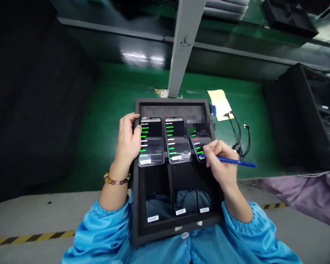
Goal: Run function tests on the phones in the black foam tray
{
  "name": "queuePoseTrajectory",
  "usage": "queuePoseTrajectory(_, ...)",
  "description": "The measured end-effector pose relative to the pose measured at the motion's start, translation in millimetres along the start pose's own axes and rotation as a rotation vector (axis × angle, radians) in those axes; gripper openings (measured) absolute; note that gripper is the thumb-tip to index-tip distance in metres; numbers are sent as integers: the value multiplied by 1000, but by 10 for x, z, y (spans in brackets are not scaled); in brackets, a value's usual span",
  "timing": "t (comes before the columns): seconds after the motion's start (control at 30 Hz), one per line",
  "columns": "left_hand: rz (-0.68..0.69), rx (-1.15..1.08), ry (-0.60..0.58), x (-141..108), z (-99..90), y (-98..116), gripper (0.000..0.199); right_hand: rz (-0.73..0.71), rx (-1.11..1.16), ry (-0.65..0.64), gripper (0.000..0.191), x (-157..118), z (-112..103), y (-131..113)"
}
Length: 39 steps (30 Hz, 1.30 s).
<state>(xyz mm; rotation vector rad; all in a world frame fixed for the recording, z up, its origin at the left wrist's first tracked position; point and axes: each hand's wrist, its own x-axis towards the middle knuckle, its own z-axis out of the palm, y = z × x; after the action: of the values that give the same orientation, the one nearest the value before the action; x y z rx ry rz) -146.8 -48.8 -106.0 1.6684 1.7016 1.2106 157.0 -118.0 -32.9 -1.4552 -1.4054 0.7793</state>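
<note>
Shiny blue smock (154, 253) below black rectangular tray (173, 111) of glossy smartphones (152, 146).
Left hand (128, 141) clasps the tray's rim; right hand (222, 157) pinches slim blue pen (240, 162).

Blue pen (236, 161), green tabletop (110, 110), yellow paper (220, 102), black tray (135, 205), yellow-and-black striped tape (35, 237).

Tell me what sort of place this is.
Probably an electronics workshop or factory: a black tray holds several phones, some showing lists of coloured text; cables lie on a green bench; striped tape marks the floor.
</note>
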Motion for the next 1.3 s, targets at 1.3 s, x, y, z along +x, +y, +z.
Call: queuePoseTrajectory(1.3, -61, 6, 7, 6, 1, -11, 39, 32, -9, 316, 45, -137, -240, 493)
